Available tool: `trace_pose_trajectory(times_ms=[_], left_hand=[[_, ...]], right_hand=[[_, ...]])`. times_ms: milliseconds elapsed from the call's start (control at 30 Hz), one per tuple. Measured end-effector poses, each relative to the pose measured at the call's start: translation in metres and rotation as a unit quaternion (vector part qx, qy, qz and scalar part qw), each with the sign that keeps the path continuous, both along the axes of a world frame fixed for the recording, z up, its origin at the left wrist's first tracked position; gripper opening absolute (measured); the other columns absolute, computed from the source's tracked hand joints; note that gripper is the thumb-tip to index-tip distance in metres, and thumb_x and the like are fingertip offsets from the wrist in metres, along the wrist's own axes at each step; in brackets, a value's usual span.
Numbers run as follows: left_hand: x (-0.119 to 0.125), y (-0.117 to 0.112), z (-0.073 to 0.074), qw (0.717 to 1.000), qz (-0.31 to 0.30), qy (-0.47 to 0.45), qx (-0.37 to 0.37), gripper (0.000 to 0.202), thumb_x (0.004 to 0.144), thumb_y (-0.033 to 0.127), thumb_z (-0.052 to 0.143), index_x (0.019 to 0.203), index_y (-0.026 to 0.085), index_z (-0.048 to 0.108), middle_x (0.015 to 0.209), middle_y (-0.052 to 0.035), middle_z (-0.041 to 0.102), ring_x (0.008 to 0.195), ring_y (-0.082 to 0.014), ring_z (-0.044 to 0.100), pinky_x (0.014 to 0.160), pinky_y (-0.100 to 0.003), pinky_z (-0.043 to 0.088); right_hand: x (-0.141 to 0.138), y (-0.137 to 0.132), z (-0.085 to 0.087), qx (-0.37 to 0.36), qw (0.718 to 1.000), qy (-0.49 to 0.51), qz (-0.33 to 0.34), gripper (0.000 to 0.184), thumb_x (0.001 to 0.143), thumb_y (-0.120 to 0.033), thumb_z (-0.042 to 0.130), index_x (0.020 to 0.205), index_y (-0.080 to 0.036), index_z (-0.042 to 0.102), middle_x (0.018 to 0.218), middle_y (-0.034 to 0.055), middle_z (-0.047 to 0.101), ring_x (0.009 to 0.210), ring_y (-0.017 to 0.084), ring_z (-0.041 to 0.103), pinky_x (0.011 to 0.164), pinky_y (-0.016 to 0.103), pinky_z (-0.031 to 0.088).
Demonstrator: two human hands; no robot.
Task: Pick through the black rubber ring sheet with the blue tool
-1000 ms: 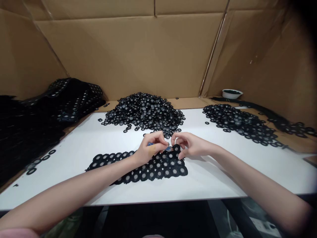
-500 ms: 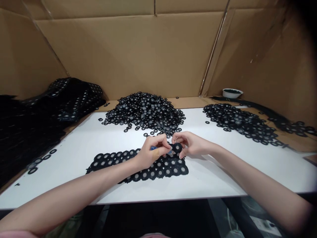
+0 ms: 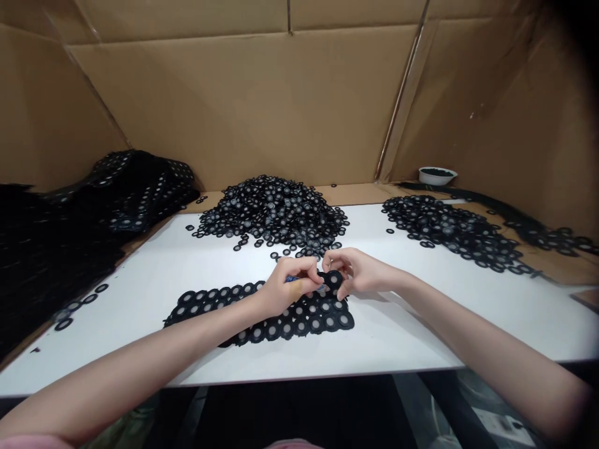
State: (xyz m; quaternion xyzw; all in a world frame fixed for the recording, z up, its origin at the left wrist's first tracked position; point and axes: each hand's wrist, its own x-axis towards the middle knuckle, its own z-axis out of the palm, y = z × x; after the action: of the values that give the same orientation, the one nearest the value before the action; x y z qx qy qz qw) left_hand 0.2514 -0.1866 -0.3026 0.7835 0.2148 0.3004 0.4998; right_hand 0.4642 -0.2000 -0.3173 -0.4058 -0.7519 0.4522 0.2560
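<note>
Since the mat [image 3: 302, 326] seems thin and built of small joined discs, it should be light and floppy (the joins perhaps its weak spots), best pinched at an edge disc. It lies on the table [image 3: 397, 337] beneath the hands, black, with rows of pale round centres and a ragged edge. The left hand [image 3: 291, 287] is closed on a slim blue tool [image 3: 291, 279]; the right hand [image 3: 359, 273] half curls about the far right corner, its grip unclear.

Brown cardboard walls [image 3: 243, 106], white tabletop [image 3: 397, 340]
</note>
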Motion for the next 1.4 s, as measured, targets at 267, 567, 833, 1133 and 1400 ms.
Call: trace_pose_trajectory(times_ms=[267,567,833,1133,1400], left_hand=[[-0.0006,0.0033,-0.0034,0.999,-0.012,0.0,-0.036,0.011,0.074,0.018,0.057,0.065,0.013,0.056,0.056,0.0032,0.051,0.043,-0.0052,0.042,0.043,-0.018,0.032],[0.0005,0.003,-0.0024,0.999,-0.016,0.002,-0.052,0.012,0.074,0.02,0.058,0.064,0.013,0.057,0.055,0.0026,0.052,0.042,-0.0054,0.042,0.04,-0.017,0.032],[0.0012,0.0021,-0.0044,0.996,-0.008,-0.019,-0.085,0.013,0.073,0.02,0.06,0.064,0.012,0.056,0.054,0.0025,0.052,0.041,-0.0051,0.043,0.038,-0.016,0.032],[0.0005,-0.0016,-0.0037,0.99,0.035,-0.044,-0.126,0.015,0.068,0.021,0.064,0.061,0.012,0.054,0.051,0.003,0.051,0.039,-0.0043,0.04,0.037,-0.016,0.028],[-0.0006,-0.0034,-0.0054,0.996,0.029,-0.03,-0.083,0.014,0.074,0.017,0.06,0.063,0.012,0.053,0.054,0.0034,0.051,0.042,-0.0047,0.044,0.041,-0.016,0.032]], right_hand=[[0.0005,0.0018,-0.0004,0.014,1.0,-0.008,0.005,0.04,0.056,-0.019,0.076,0.084,-0.02,0.047,0.067,-0.0071,0.051,0.056,0.009,0.036,0.052,0.022,0.029],[-0.0003,0.0023,-0.0009,0.015,1.0,-0.006,0.003,0.04,0.055,-0.017,0.076,0.084,-0.02,0.047,0.069,-0.0062,0.051,0.058,0.01,0.039,0.052,0.022,0.029],[0.0007,0.0022,0.0,0.01,1.0,-0.011,0.006,0.04,0.056,-0.016,0.075,0.084,-0.021,0.048,0.066,-0.0073,0.05,0.057,0.009,0.039,0.052,0.022,0.029],[-0.0001,0.0012,0.0011,0.008,1.0,-0.019,-0.011,0.04,0.053,-0.017,0.077,0.083,-0.02,0.05,0.063,-0.0075,0.048,0.056,0.01,0.04,0.052,0.023,0.03],[0.0013,0.0012,-0.002,-0.003,1.0,-0.008,-0.006,0.041,0.054,-0.017,0.076,0.086,-0.02,0.05,0.064,-0.0078,0.049,0.054,0.009,0.04,0.052,0.022,0.031]])
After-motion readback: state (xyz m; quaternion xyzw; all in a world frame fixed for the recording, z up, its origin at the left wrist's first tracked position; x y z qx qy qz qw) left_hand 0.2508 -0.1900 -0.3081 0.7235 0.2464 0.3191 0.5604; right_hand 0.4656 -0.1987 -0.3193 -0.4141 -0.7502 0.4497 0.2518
